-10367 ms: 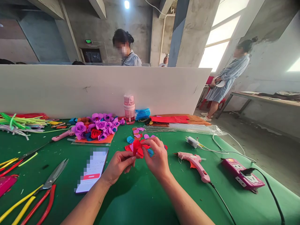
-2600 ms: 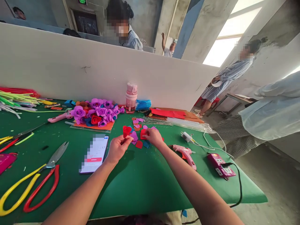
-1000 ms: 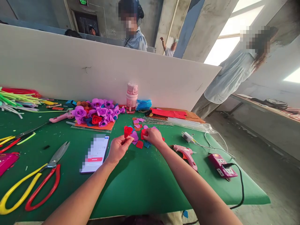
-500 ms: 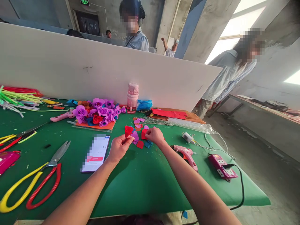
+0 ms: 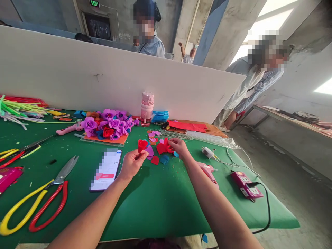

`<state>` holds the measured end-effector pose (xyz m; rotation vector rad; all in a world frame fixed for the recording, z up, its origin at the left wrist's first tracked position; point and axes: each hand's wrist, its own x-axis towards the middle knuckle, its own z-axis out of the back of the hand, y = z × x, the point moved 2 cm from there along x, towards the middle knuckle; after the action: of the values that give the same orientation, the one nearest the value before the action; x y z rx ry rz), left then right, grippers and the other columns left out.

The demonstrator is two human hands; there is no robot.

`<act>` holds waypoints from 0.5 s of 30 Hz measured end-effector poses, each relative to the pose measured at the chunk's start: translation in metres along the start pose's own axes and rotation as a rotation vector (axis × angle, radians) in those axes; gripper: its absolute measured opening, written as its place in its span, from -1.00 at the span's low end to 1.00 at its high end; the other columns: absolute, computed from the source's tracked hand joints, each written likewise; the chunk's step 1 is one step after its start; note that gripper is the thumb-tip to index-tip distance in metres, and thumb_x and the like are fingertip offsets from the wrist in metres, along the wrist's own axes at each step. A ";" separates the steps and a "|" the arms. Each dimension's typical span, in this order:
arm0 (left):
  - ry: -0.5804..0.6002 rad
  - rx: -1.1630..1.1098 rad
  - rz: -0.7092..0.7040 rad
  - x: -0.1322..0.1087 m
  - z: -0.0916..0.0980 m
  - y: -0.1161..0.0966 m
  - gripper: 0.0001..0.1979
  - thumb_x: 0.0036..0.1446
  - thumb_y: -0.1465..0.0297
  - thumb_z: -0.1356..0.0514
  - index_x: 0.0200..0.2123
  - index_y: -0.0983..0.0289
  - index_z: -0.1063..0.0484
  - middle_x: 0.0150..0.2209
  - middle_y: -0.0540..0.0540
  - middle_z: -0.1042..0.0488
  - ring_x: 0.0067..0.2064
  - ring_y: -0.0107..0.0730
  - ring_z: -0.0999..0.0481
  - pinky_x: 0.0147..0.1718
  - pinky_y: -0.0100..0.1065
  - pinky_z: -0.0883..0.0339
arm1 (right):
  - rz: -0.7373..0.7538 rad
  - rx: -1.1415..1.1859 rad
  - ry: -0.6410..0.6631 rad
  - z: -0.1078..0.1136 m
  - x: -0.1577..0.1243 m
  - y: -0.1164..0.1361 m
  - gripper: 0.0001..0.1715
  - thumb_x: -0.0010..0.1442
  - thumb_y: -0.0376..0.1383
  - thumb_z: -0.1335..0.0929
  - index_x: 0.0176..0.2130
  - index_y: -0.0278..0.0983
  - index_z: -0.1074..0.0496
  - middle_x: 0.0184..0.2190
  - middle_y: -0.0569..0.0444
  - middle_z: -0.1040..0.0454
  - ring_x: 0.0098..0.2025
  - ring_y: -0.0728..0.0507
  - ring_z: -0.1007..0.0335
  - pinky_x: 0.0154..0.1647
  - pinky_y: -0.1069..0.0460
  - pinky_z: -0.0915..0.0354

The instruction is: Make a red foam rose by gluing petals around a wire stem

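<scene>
Between the thumb and fingers of my left hand [image 5: 134, 162] is a small red flower [image 5: 141, 145], its petals curled upward. My right hand [image 5: 178, 148] is at the right side of the petal pile, its fingertips closed on a red petal [image 5: 167, 142]. Below and beside it lie more red petals [image 5: 161, 149], a blue petal [image 5: 164, 159] and purple petals [image 5: 149, 150]. A pink glue gun [image 5: 209, 172] rests partly behind my right forearm. Finished purple roses [image 5: 114, 123] and a red rose [image 5: 108, 132] are heaped to the left.
Large scissors [image 5: 60, 176] and a phone [image 5: 105, 171] lie on the left of the green table [image 5: 155, 207]. A pink bottle [image 5: 147, 109] stands by the white partition [image 5: 77, 76]. At right are a charger [image 5: 208, 152] and a magenta box [image 5: 246, 185] with a cable. Several people are beyond.
My right hand has moved a little to the right among the red petals, uncovering more of them and the blue petal. My left hand holds the red flower in the same place.
</scene>
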<state>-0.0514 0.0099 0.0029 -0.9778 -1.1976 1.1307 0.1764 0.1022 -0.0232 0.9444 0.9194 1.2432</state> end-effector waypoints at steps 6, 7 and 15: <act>0.019 -0.016 0.000 -0.001 0.000 -0.001 -0.74 0.05 0.20 -0.19 -0.46 0.29 -0.48 -0.72 -0.12 -0.22 -0.62 -0.54 -0.21 -0.58 -0.46 -0.06 | -0.106 0.364 -0.031 0.020 -0.008 -0.001 -0.81 0.04 -0.20 -0.39 -0.40 -0.24 -0.32 -0.59 0.18 -0.45 -0.53 0.01 -0.48 -0.51 0.16 -0.38; 0.021 -0.017 0.000 -0.001 0.000 -0.001 -0.75 0.05 0.21 -0.19 -0.46 0.28 -0.47 -0.72 -0.12 -0.23 -0.62 -0.53 -0.22 -0.57 -0.46 -0.07 | -0.127 0.394 -0.025 0.020 -0.009 -0.003 -0.81 0.02 -0.22 -0.40 -0.42 -0.24 -0.31 -0.60 0.17 -0.44 -0.54 -0.01 -0.48 -0.53 0.15 -0.39; 0.018 -0.013 -0.003 0.001 0.001 0.004 -0.76 0.04 0.21 -0.19 -0.44 0.28 -0.48 -0.72 -0.11 -0.26 -0.63 -0.53 -0.23 -0.59 -0.46 -0.06 | -0.172 0.441 -0.020 0.009 -0.009 -0.008 -0.83 -0.05 -0.40 -0.44 -0.52 -0.28 -0.35 -0.64 0.16 -0.46 -0.59 0.02 -0.42 -0.55 0.16 -0.39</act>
<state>-0.0528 0.0121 -0.0002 -0.9935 -1.1936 1.1106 0.1872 0.0921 -0.0271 1.1898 1.2612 0.8982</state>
